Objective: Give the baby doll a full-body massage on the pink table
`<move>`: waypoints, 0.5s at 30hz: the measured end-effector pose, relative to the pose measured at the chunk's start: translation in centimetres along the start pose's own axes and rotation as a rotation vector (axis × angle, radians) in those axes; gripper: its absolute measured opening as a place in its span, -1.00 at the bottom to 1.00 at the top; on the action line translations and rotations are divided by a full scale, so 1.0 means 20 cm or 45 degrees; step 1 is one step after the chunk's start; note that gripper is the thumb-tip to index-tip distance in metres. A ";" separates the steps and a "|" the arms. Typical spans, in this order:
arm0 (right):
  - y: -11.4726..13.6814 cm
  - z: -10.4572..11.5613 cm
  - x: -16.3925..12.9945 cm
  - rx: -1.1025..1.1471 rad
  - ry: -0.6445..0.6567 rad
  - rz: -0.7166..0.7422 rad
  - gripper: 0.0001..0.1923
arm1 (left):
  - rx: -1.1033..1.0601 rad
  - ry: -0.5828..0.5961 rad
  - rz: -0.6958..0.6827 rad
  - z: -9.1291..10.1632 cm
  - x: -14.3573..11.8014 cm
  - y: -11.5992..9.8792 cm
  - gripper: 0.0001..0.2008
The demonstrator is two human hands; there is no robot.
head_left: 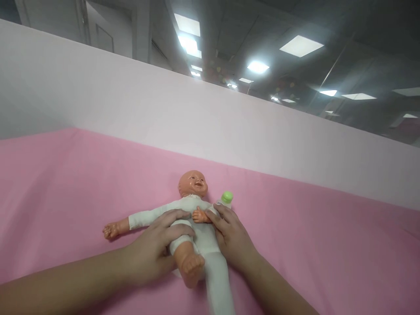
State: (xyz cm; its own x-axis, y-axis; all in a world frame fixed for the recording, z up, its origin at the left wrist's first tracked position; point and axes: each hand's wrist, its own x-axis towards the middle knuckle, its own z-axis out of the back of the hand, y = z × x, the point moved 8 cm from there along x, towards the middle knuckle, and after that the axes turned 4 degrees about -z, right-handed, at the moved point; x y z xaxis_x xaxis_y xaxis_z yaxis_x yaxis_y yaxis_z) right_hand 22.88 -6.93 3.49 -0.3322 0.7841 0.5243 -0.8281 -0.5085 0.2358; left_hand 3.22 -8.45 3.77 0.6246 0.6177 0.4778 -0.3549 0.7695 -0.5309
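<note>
A baby doll [206, 238] with a white cloth body lies on its back on a pink sheet. My left hand [164, 243] is wrapped round its bent leg, the foot [192, 264] pointing toward me. My right hand [232, 234] holds the doll's arm, folded so that its small hand [199, 215] rests on the chest. The doll's other arm [147, 218] stretches out to the left, and its other leg lies straight. Just beyond my right fingers is a small bottle with a green cap [226, 197], its lower part hidden.
The pink sheet [311, 236] spreads around the doll, with soft folds. A low white wall [170, 113] runs along the far side of the sheet. Behind it are a door [110, 28] at the upper left and lit ceiling panels [301, 46].
</note>
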 end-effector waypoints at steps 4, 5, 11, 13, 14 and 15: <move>-0.07 -0.01 0.00 0.135 0.002 -0.170 -0.50 | 0.090 -0.050 -0.106 0.00 -0.01 -0.04 -0.54; -0.10 0.00 0.00 0.188 -0.007 -0.238 -0.52 | 0.127 -0.075 -0.166 0.01 -0.02 -0.07 -0.54; -0.31 0.05 -0.02 0.634 -0.107 -0.715 -0.48 | 0.178 -0.035 -0.490 0.00 -0.06 -0.28 -0.64; -0.38 0.08 -0.04 0.705 -0.203 -0.795 -0.37 | 0.147 0.004 -0.579 -0.01 -0.08 -0.35 -0.64; -0.43 0.11 -0.05 0.715 -0.259 -0.834 -0.33 | 0.132 0.008 -0.613 -0.01 -0.09 -0.38 -0.67; -0.48 0.12 -0.06 0.719 -0.301 -0.883 -0.32 | 0.120 0.013 -0.636 -0.02 -0.09 -0.41 -0.72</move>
State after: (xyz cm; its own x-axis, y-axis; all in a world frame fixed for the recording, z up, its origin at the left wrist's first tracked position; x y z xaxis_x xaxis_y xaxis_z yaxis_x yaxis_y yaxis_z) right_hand 32.32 -3.89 2.50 0.3082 0.9165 0.2552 -0.4439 -0.0987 0.8906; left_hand 5.16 -15.94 6.98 0.7407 0.1691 0.6502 -0.0721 0.9822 -0.1733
